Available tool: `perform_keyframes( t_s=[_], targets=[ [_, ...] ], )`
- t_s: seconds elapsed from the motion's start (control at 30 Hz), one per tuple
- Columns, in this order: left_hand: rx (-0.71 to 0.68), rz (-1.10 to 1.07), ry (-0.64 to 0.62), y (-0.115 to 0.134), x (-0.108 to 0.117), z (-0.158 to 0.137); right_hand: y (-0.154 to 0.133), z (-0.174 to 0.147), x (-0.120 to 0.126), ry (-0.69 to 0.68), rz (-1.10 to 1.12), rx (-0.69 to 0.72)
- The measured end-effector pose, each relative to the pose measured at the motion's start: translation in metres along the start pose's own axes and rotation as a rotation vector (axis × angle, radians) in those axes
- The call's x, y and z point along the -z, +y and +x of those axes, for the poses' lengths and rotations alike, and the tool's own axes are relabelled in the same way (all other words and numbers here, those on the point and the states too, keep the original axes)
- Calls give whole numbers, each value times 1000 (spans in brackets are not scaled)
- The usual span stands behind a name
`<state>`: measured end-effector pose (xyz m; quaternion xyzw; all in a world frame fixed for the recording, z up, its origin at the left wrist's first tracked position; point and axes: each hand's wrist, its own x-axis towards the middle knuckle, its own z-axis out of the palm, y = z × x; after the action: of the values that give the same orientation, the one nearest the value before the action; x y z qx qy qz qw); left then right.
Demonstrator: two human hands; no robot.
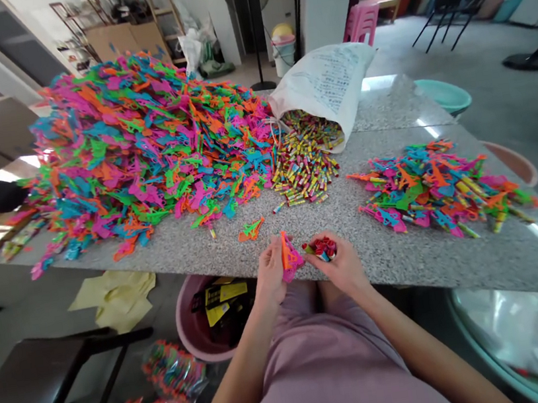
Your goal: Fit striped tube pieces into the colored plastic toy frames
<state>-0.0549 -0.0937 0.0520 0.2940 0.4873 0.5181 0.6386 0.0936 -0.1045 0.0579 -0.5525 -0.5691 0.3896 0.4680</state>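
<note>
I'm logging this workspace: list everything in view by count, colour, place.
Plastic-piece heap: one, multicoloured, table left
Tube pile: one, yellow-red, table centre
Sack: one, white, table centre
Piece-and-tube pile: one, multicoloured, table right
Granite table: at least one, grey, centre
Basins: at least four, pink or teal, around table
Filled clear bags: two, multicoloured, floor left
Sheeting: uncounted, yellow, floor left
Chairs: at least two, dark, either side
Stools: stack, pink, background
Other clutter: uncounted, mixed, background
Left hand: one, bare, holding pink-orange pieces
Right hand: one, bare, holding tubes
</note>
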Motion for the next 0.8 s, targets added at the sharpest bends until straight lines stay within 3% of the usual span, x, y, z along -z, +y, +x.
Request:
perform_keyframes(
  t_s=[0.07,0.27,0.6,0.8],
  targets=[
    [12,-58,-39,-1,-2,-2,0,-3,-1,13,18,-3],
    [-69,-145,75,0,-9,-8,-8,-11,4,2,-79,29],
    [-175,-67,106,0,-19,-12,-13,-16,-1,60,-302,186],
    [-325,96,186,5,-24,-14,-9,-19,-8,113,-353,276]
  ],
)
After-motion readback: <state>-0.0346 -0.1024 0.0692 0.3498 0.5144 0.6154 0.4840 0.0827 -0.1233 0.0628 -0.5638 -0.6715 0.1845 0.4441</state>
